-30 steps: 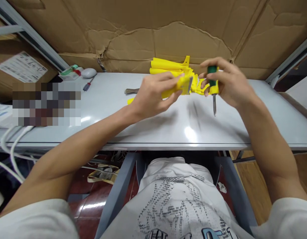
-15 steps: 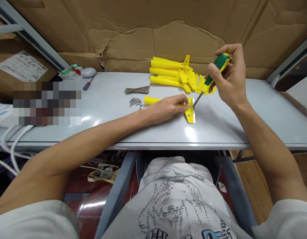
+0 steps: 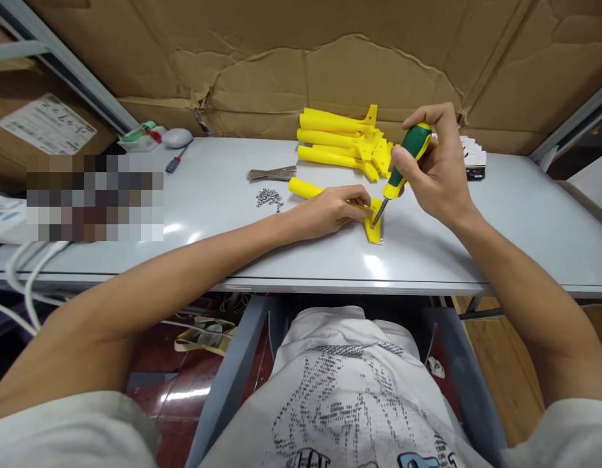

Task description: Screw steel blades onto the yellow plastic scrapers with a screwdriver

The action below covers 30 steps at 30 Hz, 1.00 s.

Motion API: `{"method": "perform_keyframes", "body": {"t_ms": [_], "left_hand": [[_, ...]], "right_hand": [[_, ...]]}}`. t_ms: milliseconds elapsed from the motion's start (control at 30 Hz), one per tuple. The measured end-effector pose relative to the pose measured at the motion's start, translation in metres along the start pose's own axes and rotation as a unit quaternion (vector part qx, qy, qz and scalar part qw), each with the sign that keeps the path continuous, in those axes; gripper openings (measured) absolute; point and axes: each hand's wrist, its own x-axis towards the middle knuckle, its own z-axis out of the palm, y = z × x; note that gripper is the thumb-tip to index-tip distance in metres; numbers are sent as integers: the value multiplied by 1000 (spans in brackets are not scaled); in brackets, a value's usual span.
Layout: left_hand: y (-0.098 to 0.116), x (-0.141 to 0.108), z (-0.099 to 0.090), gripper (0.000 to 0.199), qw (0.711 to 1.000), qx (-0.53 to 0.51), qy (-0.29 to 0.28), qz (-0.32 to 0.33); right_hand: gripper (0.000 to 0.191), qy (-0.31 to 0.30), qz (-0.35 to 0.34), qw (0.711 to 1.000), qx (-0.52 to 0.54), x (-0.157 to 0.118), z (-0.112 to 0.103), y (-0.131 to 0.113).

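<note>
My left hand (image 3: 340, 209) is closed on a yellow scraper (image 3: 305, 188) and holds it against the table. The scraper's wide head points right, with a thin metal blade along its end; my fingers cover its middle. In my right hand (image 3: 435, 169) is a screwdriver (image 3: 412, 153) with a green and yellow handle, tilted with its tip down. The tip meets the near part of the scraper's head, where a screw sat in view before. Left of the scraper lies a small heap of screws (image 3: 268, 198). Behind them is a stack of flat metal blades (image 3: 272, 173).
Several yellow scraper handles (image 3: 330, 135) are piled at the back against the cardboard (image 3: 262, 97). Small white boxes (image 3: 474, 156) stand behind my right hand. A second screwdriver (image 3: 173, 164) and a white computer mouse (image 3: 177, 138) lie at the back left. White cables (image 3: 32, 279) hang at the left edge.
My right hand has brought the screwdriver left and down, from the far part of the scraper's head to its near part. My left hand keeps its hold. White boxes have come into view behind the right hand.
</note>
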Motion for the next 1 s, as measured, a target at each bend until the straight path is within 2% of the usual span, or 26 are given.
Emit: {"method": "perform_keyframes", "body": {"t_ms": [267,433,567,800,1000], "left_hand": [[1,0,2,33,1000,-7,-7,-21],[0,1,4,29,1000,-5,13,-6],[-7,0,-2,21,1000,-16,13,-24],[-20,-3,-10,19,996,-22,-13,-87],[-20,-3,-9,21,995,-43,6,-92]], "right_hand": [[55,-1,-17,1000,-23,1,-2,11],[63,7,-4,1000,0,-5,-1,-4],[64,3,10,1000,25,-10,-4,-17],[41,-73,-27,987,139,-6,-9,-17],[54,-126,-25,965,227,3,-12,-13]]}}
